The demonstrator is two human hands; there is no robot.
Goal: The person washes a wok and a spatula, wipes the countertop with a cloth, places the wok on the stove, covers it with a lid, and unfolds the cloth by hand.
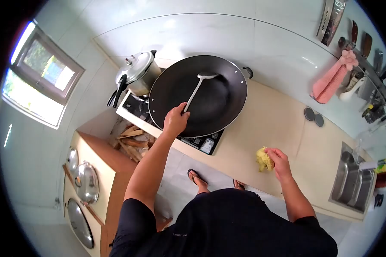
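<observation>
Our left hand held the spatula, its length likely giving reach into the wok; our right hand pinched a yellow clump.

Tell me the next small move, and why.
Probably bring the yellow clump toward the wok: the right hand has it off to one side over the counter, while the left hand holds the spatula reaching into the wok, which shows no food.

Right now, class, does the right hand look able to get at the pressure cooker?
Probably not easily: the wok lies between the right hand and the pressure cooker, and that grip holds a yellow clump.
</observation>
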